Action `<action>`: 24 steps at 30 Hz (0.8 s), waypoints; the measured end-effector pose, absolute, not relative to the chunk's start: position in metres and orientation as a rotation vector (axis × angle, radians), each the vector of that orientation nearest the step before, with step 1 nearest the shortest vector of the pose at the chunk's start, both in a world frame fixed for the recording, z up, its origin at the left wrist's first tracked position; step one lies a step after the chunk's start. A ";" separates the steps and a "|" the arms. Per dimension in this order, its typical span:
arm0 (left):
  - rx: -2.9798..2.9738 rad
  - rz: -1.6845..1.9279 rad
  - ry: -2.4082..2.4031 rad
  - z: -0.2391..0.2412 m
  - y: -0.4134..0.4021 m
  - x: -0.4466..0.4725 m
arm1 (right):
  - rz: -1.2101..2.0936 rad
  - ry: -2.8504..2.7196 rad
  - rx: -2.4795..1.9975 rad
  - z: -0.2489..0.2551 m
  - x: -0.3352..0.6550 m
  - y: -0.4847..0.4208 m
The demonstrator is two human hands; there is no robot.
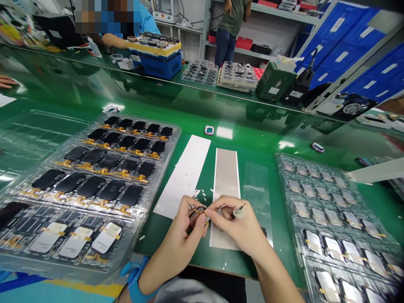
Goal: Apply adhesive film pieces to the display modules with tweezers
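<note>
Green bench [66, 80] in a crowded electronics workshop, seen from my head camera: a co-worker's hand [110, 40] works at the far side by a blue machine [156, 63], and a person [225, 29] stands by the shelves beyond.

Before me, my left hand [175, 248], a blue wrist strap [139, 282] at its wrist, is closed in a tight pinch on a small flex part [198, 212] with an orange tail, held just above the bench. My right hand [240, 223] comes in from the other side, its thumb and forefinger closed on the same part, while a small pale-tipped stick [239, 212] sticks out beyond the fingers. Just under my hands lie a white sheet [183, 176], a grey strip [226, 172] and a clear film [257, 189], with white scraps [198, 193] strewn between them.

To my left, the left tray [164, 147] shows four rows of bare black pieces, and only its nearest row carries white labels [75, 242]. To my right, the right tray [279, 162] holds grey pieces in its far rows and white-faced ones nearest me. Much of the left tray, judged by how it lies, remains unlabelled.
</note>
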State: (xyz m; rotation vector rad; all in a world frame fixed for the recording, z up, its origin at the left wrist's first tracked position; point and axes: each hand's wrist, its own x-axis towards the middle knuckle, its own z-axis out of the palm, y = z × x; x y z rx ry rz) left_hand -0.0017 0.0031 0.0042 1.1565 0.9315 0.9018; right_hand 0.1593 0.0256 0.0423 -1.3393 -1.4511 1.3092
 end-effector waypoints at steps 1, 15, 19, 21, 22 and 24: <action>1.165 0.905 0.943 0.004 0.004 -0.002 | 1.290 -1.464 -1.328 0.044 0.161 0.025; 2.270 0.440 0.901 0.030 -0.014 -0.014 | 0.804 -1.232 -1.407 0.006 0.184 -0.037; 2.486 0.319 0.845 0.025 -0.015 -0.012 | 0.859 -1.131 -1.469 0.001 0.177 -0.040; 2.568 0.272 0.814 0.022 -0.015 -0.012 | 0.846 -1.087 -1.470 0.001 0.175 -0.039; 2.603 0.257 0.797 0.021 -0.015 -0.013 | 0.833 -1.070 -1.468 0.000 0.175 -0.039; 2.654 0.233 0.762 0.019 -0.015 -0.014 | 0.813 -1.060 -1.460 0.000 0.174 -0.038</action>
